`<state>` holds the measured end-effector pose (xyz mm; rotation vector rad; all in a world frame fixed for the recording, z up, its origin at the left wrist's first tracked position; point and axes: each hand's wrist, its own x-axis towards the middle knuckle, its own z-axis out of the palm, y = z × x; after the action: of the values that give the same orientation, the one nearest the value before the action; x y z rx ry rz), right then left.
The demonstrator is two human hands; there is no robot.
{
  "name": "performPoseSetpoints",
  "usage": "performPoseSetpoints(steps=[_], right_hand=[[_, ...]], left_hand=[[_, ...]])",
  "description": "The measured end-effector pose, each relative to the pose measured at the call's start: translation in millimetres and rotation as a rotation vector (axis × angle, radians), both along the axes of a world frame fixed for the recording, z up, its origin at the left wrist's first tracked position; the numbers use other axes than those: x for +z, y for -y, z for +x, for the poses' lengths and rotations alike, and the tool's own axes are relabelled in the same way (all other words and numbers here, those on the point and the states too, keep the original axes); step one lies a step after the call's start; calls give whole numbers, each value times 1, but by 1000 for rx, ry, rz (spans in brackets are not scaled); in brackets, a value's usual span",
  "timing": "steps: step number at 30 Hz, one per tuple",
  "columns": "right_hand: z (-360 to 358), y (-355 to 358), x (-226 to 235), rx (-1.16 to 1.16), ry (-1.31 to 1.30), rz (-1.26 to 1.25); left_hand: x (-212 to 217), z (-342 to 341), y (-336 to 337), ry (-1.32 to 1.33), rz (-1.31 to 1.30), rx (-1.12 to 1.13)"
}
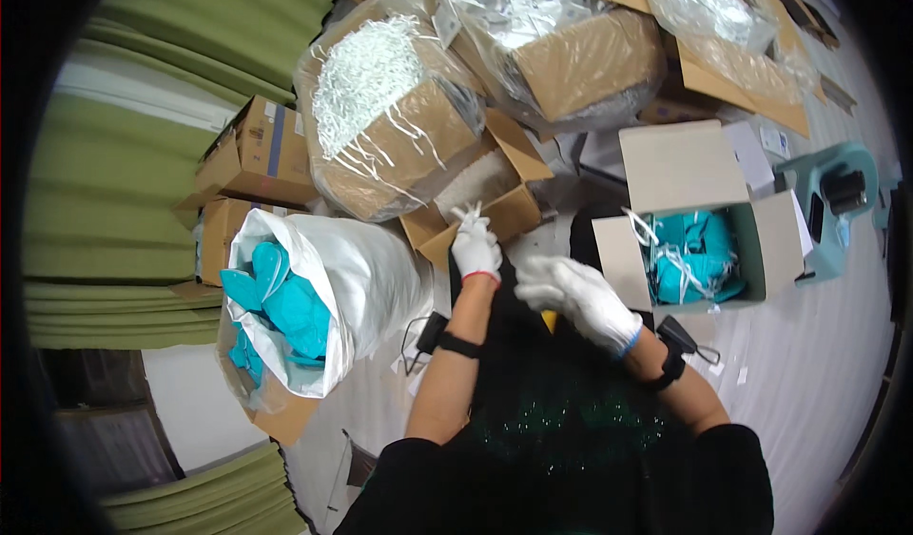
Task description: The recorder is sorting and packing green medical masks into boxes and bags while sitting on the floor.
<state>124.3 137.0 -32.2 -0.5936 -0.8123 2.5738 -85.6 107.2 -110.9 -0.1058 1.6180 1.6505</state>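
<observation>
My left hand, in a white knit glove with a red cuff, is over the near edge of a small open cardboard box. Its fingers look drawn together, and thin white ends stick up at their tips. What they hold is too small to make out. To its right is my right hand, gloved in white with a blue cuff. Its fingers are stretched out and nothing shows in them. It hovers in front of my dark clothing, left of an open carton holding folded teal items with white ties.
A white sack of teal pieces lies tilted at left. Behind stand a plastic-lined box heaped with white strips and another box of clear packets. At far right is a pale teal stool.
</observation>
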Motion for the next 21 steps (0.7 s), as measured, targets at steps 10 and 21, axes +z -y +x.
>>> performPoseSetpoints(steps=[10,21], right_hand=[[72,-23,-17,-153,417,-48],[91,-6,-19,-225,475,-134]], left_hand=[[215,-249,-82,-295,479,-104],[9,-267,-39,-91,6,-6]])
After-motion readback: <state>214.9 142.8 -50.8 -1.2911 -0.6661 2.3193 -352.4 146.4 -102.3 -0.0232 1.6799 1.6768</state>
